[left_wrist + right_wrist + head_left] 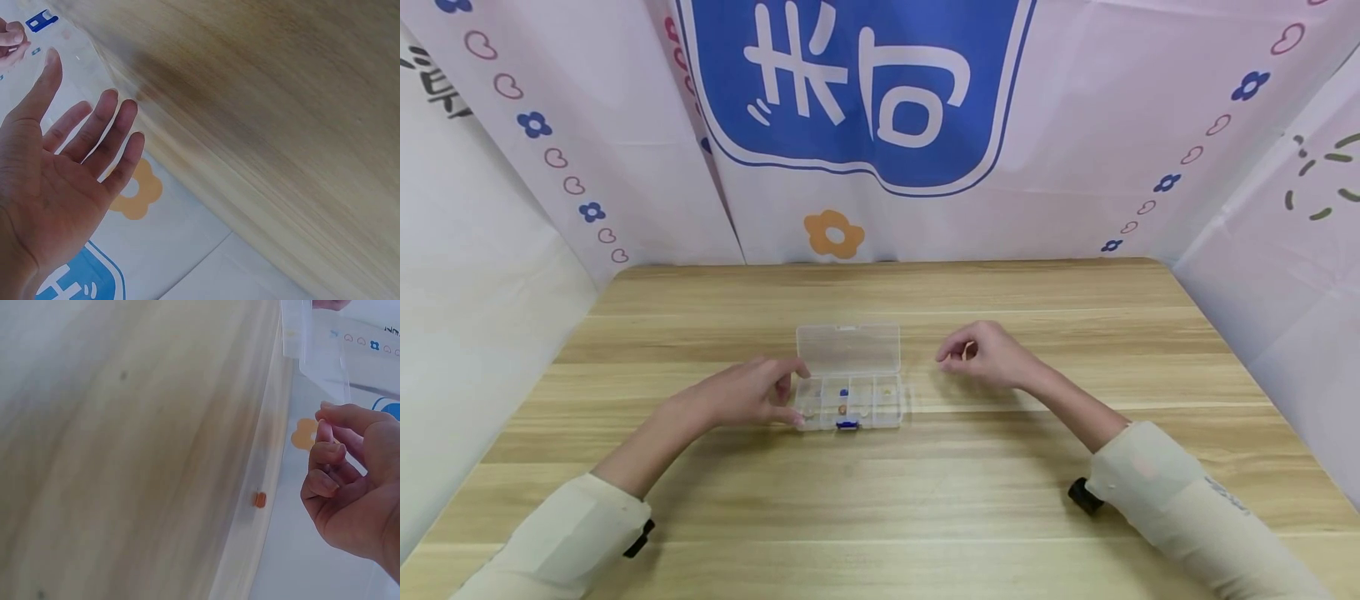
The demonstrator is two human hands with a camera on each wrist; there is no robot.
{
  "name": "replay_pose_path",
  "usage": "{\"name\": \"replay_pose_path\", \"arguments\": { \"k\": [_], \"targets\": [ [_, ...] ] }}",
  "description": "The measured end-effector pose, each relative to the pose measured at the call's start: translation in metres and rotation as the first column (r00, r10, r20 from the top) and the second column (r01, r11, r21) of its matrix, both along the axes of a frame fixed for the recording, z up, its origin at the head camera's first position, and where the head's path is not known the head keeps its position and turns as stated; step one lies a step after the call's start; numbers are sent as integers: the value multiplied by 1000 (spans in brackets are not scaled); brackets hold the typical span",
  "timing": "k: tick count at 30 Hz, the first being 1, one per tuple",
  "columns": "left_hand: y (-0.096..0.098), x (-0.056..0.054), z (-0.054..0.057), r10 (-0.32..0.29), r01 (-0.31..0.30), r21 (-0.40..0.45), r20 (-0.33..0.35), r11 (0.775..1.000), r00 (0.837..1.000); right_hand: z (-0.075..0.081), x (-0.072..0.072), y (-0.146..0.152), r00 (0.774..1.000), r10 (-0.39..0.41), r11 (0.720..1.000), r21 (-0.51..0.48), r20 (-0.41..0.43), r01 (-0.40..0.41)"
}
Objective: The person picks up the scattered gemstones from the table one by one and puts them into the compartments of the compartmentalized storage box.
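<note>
A clear plastic compartment box stands on the table with its lid raised at the back. Small pieces lie in its compartments, including a blue one and an orange-brown one. My left hand touches the box's left end, thumb at the front corner and a finger at the back. Its other fingers extend loosely in the left wrist view. To the right of the box is my right hand, fingers curled, thumb and index tips close together; I see nothing between them. A small orange piece shows in the right wrist view.
A blue latch sits on the box's front. The wooden table spreads around it. White printed cloth hangs behind and at both sides. Black bands show near both sleeves.
</note>
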State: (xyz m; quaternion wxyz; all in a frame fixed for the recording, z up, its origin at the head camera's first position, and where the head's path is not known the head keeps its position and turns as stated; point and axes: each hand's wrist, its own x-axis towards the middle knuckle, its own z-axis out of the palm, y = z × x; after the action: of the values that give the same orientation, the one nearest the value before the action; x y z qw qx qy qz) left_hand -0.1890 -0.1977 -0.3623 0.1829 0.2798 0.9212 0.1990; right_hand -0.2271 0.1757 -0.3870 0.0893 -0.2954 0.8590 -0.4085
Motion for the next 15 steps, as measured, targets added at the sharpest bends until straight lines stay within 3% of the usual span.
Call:
{"name": "replay_pose_path", "arguments": {
  "k": [15],
  "targets": [
    [0,0,-1,-7,7,-2,-18,1000,1000,-1,-5,24,998,-65,997,30,3,65]
  ]
}}
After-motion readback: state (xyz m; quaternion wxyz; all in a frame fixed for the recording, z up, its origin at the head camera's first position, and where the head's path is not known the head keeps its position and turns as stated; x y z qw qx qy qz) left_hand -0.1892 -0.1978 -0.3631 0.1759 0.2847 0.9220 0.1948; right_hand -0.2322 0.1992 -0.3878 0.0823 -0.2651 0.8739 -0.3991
